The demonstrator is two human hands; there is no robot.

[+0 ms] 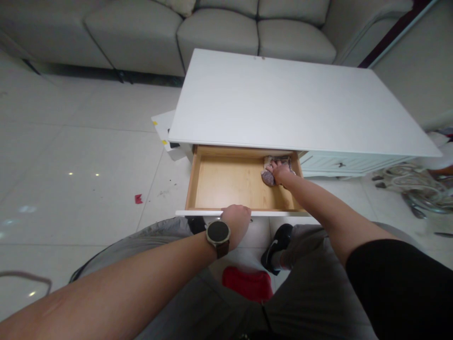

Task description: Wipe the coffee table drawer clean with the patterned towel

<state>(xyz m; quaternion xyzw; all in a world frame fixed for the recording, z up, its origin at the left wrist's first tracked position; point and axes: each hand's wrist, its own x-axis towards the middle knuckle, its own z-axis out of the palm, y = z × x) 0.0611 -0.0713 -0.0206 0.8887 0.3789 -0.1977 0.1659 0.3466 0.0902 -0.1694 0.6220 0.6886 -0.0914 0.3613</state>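
A wooden drawer is pulled out from a white low table. My left hand, below a wrist with a round watch, is closed over the white top edge of the drawer front. Inside the drawer, at its right side, my right hand presses on a crumpled patterned cloth, with its fingers wrapped onto it. The cloth lies partly under the palm, against the back right of the drawer. The rest of the drawer bottom is bare wood.
A grey sofa stands behind the table. A white box is at the table's left, a red scrap lies on the floor, and a red object sits between my legs. Coiled hoses lie at the right.
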